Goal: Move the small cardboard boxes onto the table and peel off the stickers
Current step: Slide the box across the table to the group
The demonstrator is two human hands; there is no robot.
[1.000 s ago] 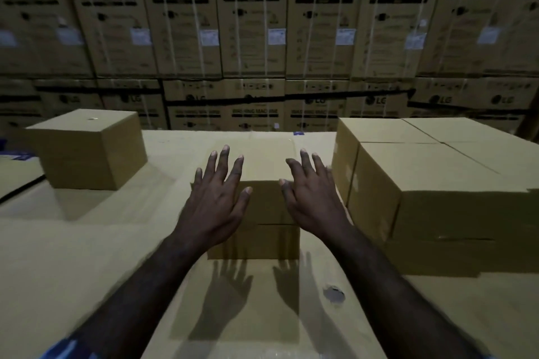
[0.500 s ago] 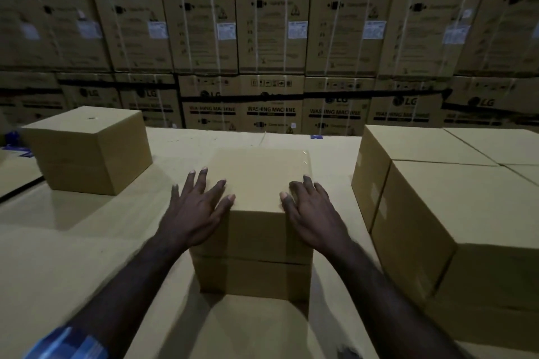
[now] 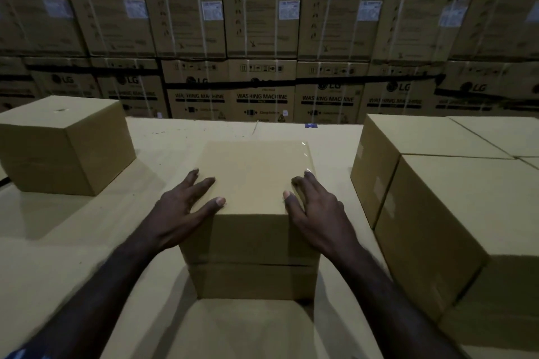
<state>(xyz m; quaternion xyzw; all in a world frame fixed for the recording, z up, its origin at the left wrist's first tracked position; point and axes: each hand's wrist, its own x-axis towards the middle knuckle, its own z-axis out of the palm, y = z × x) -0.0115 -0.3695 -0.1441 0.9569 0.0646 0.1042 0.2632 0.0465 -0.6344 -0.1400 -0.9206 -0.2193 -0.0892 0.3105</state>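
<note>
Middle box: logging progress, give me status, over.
Left hand and right hand open, flat on middle box. Box on table. Path clear.

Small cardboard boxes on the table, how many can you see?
5: one far left, one in the middle between both hands, three grouped right. More may lie beyond the frame.

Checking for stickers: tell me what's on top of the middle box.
On the middle box: left hand and right hand at its edges, a shiny film. No sticker shows; skin-covered patches are hidden.
</note>
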